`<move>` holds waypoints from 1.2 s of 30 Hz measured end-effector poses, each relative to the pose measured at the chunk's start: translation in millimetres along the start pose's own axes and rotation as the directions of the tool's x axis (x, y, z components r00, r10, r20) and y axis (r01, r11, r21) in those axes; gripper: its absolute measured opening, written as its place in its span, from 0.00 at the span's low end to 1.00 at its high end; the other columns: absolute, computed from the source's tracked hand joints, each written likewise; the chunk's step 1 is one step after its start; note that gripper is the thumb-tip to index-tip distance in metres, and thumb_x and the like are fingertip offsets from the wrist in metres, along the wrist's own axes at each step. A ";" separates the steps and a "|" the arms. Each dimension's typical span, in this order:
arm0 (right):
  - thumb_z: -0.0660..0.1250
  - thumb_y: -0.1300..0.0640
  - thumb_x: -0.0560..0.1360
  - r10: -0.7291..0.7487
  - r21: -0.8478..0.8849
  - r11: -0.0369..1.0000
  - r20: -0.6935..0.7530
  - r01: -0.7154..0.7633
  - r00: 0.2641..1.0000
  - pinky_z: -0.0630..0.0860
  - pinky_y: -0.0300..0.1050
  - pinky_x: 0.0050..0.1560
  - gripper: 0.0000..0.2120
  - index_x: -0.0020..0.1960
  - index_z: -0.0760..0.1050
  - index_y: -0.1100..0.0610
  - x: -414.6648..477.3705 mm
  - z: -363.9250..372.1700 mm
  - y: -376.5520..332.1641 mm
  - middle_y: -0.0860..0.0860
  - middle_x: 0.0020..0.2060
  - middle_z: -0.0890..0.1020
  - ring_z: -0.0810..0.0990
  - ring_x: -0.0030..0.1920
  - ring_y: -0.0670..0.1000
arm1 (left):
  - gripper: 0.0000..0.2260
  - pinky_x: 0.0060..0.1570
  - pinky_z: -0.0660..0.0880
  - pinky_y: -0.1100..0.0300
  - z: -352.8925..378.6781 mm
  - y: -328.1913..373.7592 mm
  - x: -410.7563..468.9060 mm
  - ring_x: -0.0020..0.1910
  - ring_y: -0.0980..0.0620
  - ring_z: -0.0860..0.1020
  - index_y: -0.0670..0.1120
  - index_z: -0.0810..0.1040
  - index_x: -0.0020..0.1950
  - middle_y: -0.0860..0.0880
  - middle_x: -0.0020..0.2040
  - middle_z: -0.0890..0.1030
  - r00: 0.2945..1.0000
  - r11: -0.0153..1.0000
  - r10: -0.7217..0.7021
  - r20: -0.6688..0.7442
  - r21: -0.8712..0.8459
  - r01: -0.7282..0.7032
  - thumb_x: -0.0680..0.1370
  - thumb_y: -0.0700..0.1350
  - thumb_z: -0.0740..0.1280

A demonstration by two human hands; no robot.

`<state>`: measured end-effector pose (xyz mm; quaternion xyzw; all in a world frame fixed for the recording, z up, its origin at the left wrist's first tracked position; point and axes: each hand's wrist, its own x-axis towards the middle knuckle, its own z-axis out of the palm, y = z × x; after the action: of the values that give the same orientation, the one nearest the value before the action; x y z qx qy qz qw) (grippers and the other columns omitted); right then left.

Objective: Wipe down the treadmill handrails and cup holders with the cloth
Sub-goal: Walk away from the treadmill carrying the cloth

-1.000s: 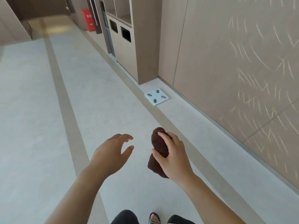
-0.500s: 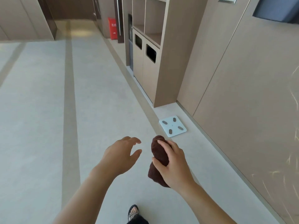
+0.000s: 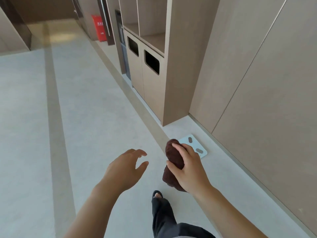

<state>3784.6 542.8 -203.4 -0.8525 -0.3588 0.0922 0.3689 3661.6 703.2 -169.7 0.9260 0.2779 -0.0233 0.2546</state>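
While the right hand [image 3: 189, 170] grips it in mid-air, the cloth [image 3: 173, 162] shows as a dark brown, fuzzy bundle, rolled or bunched into a thick sausage shape. Its rounded top sticks up past the fingers [image 3: 178, 150], and its lower end bulges out below the palm. The thumb presses one side and the fingers wrap over the other, so the hand is closed firmly around the middle of the bundle. It hangs above the pale floor [image 3: 89, 117], in front of the person's body, touching nothing else.

The left hand [image 3: 125, 169] is held out just beside the cloth but apart from it, empty, with its fingers loosely curled and spread and the thumb set off from them.

Behind the cloth a light blue scale [image 3: 197, 145] lies flat on the floor near the wall [image 3: 265, 100], partly hidden by the right hand. Further back stands a tan cabinet [image 3: 181, 66] with two bin doors [image 3: 151, 79], each with a dark rounded slot; what lies inside the slots cannot be seen. Above the doors are open shelves [image 3: 152, 40], which look bare. A red box [image 3: 99, 28] stands against the far wall.

At the bottom, a dark trouser leg [image 3: 163, 217] and an open-toed shoe [image 3: 157, 194] are stepping forward.
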 end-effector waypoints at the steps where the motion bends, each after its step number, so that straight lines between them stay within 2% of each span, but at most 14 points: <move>1: 0.65 0.45 0.74 -0.006 0.009 1.000 0.002 0.006 1.000 0.67 0.41 0.61 0.25 0.68 0.65 0.47 30.4 5.4 0.5 0.46 0.66 0.68 0.67 0.64 0.49 | 0.14 0.54 0.74 0.56 -7.6 -5.8 28.7 0.55 0.57 0.75 0.58 0.70 0.63 0.58 0.60 0.75 1.000 1.000 -0.001 0.002 0.003 0.001 0.77 0.56 0.58; 4: 0.65 0.44 0.74 -0.039 0.000 0.999 0.018 0.039 0.999 0.69 0.42 0.61 0.25 0.69 0.65 0.46 121.4 15.6 -1.9 0.45 0.66 0.68 0.67 0.62 0.49 | 0.15 0.54 0.74 0.57 -39.8 -18.6 111.8 0.57 0.57 0.75 0.58 0.70 0.63 0.58 0.62 0.74 1.000 1.000 -0.022 -0.010 0.022 0.022 0.78 0.56 0.58; 8: 0.65 0.46 0.74 -0.086 -0.006 0.996 0.005 0.086 0.996 0.62 0.37 0.56 0.25 0.69 0.65 0.46 234.8 23.1 -19.3 0.44 0.66 0.67 0.66 0.62 0.49 | 0.15 0.52 0.74 0.59 -93.0 -36.3 207.6 0.56 0.57 0.75 0.58 0.70 0.64 0.58 0.61 0.74 0.996 0.999 -0.041 -0.076 0.018 0.042 0.78 0.56 0.58; 16: 0.66 0.47 0.73 -0.150 0.044 0.988 0.117 0.146 0.982 0.66 0.41 0.62 0.25 0.68 0.66 0.47 417.0 84.9 -44.5 0.44 0.66 0.67 0.66 0.63 0.49 | 0.16 0.53 0.75 0.56 -149.4 -116.8 353.3 0.54 0.56 0.76 0.58 0.69 0.64 0.58 0.60 0.74 0.988 0.991 -0.128 -0.083 -0.059 0.124 0.77 0.56 0.59; 20: 0.65 0.47 0.74 -0.156 0.035 0.988 0.134 0.153 0.979 0.63 0.38 0.61 0.25 0.69 0.64 0.46 511.2 127.6 -58.7 0.43 0.66 0.65 0.65 0.64 0.48 | 0.16 0.54 0.75 0.56 -187.7 -168.5 446.0 0.54 0.55 0.76 0.57 0.70 0.64 0.57 0.61 0.75 0.987 0.992 -0.124 -0.106 -0.042 0.120 0.78 0.56 0.58; 25: 0.65 0.46 0.74 -0.099 0.029 0.995 0.095 0.097 0.991 0.61 0.35 0.60 0.26 0.70 0.63 0.45 620.6 152.9 -82.7 0.41 0.66 0.65 0.65 0.63 0.46 | 0.16 0.56 0.74 0.55 -251.4 -205.4 563.0 0.57 0.55 0.76 0.56 0.70 0.65 0.56 0.63 0.74 0.993 0.998 -0.054 -0.102 -0.014 0.053 0.77 0.57 0.58; 28: 0.65 0.46 0.74 -0.063 0.005 0.998 0.029 0.063 0.998 0.65 0.39 0.61 0.26 0.70 0.63 0.46 683.3 161.6 -90.3 0.44 0.66 0.65 0.65 0.62 0.48 | 0.17 0.57 0.74 0.54 -279.1 -213.7 630.2 0.59 0.54 0.75 0.55 0.70 0.65 0.54 0.65 0.73 0.995 1.000 0.012 -0.098 0.008 -0.012 0.78 0.56 0.58; 31: 0.65 0.45 0.74 -0.006 -0.020 1.000 -0.016 0.005 1.000 0.69 0.43 0.63 0.26 0.70 0.64 0.47 728.5 164.3 -89.6 0.45 0.66 0.66 0.66 0.62 0.49 | 0.17 0.58 0.73 0.55 -292.9 -214.1 683.3 0.59 0.53 0.75 0.54 0.70 0.66 0.54 0.67 0.72 0.996 0.997 0.078 -0.032 0.008 -0.078 0.78 0.55 0.58; 36: 0.66 0.46 0.73 0.071 -0.017 0.997 -0.119 -0.073 0.990 0.68 0.43 0.61 0.26 0.68 0.66 0.48 804.7 160.6 -72.7 0.46 0.66 0.68 0.67 0.62 0.51 | 0.17 0.60 0.72 0.54 -316.6 -212.8 768.4 0.60 0.53 0.75 0.54 0.70 0.66 0.54 0.67 0.71 0.987 0.987 0.160 0.029 0.026 -0.161 0.78 0.55 0.59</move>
<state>4261.2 1214.4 -180.6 -0.8727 -0.3064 0.0509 0.3768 4167.2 1395.3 -134.0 0.9484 0.1988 -0.0190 0.2464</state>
